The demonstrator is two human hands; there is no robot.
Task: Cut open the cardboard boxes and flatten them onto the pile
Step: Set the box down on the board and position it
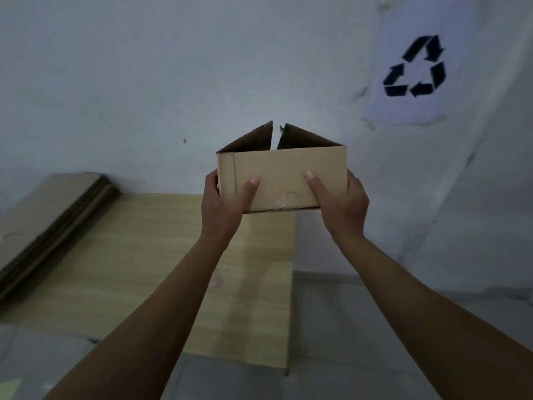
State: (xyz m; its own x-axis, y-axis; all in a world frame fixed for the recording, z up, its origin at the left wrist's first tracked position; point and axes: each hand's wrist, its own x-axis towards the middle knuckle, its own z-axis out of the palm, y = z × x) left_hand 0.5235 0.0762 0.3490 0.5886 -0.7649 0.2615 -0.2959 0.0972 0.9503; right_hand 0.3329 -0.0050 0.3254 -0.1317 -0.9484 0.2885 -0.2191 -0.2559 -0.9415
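A small brown cardboard box [281, 174] is held up in the air above the far end of a wooden table [144, 255]. Its two far flaps stand open and angle up to a peak, with a narrow gap between them. A patch of clear tape shows near the box's lower edge. My left hand [223, 203] grips the box's left end, thumb on the near face. My right hand [340, 202] grips the right end the same way. A pile of flattened cardboard [54, 223] lies on the table's left side.
A pale wall stands close behind the table. A white sheet with a black recycling symbol [415, 67] is taped to the wall at the upper right. Grey floor shows to the right of and below the table.
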